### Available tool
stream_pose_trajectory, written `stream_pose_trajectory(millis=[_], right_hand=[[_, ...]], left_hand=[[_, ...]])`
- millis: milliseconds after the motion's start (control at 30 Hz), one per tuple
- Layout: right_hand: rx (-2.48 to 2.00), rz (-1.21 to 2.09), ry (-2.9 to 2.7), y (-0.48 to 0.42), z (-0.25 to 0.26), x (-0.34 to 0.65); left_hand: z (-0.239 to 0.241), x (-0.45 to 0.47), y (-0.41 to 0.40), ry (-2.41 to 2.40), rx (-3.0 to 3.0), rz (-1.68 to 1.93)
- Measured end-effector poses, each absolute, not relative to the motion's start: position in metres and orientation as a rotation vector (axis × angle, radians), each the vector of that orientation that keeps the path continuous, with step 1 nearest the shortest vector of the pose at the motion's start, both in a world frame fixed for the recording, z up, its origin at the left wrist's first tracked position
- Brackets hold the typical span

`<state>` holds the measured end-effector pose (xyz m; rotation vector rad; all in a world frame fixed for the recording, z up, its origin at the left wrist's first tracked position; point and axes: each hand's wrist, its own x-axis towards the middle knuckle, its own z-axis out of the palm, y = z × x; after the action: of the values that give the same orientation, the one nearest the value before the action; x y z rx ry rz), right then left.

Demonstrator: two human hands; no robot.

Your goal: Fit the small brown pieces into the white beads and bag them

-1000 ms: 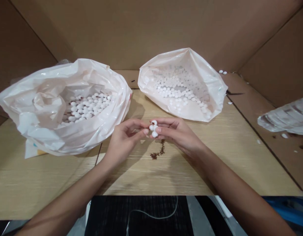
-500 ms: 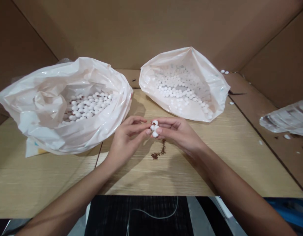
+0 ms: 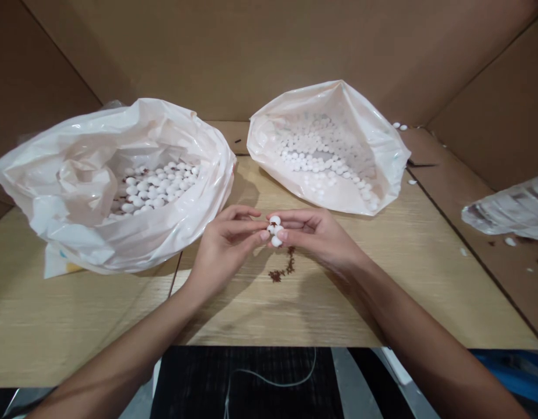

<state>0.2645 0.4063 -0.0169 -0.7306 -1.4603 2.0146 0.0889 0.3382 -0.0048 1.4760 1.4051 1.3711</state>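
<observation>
Between the fingertips of both hands is a small cluster of white balls point(image 3: 275, 230), with a bit of brown showing among them. My left hand point(image 3: 234, 238) pinches the cluster from the left, thumb and forefinger closed on it. From the right, my right hand point(image 3: 314, 234) grips it with thumb and fingers. Just below the fingers, small brown star-shaped pieces point(image 3: 276, 276) lie in a curved line on the wooden table point(image 3: 234, 317). The palm sides of both hands are partly hidden.
A white plastic bag point(image 3: 120, 244) at left holds many white balls with brown bits. Another open bag point(image 3: 269, 137) at back right holds plain white balls. A clear plastic bottle point(image 3: 508, 209) lies at far right. Cardboard walls point(image 3: 234, 52) enclose the table.
The topmost ball of the cluster has turned slightly, so the brown piece now shows lower, beneath it. Both hands keep nearly the same place, and the view has shifted a little.
</observation>
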Motion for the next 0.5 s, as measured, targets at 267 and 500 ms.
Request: stream_pose_trajectory(millis=[267, 500], right_hand=[[-0.714, 1.988, -1.493, 0.4054, -0.0147, 0.2629], [-0.684, 1.982, -1.531, 0.4061, -0.0155, 0.2630]], left_hand=[[-0.0045, 0.0898, 0.3373, 1.434, 1.448, 1.367], [-0.0058, 0.0892, 0.3354, 1.442, 1.483, 1.358]])
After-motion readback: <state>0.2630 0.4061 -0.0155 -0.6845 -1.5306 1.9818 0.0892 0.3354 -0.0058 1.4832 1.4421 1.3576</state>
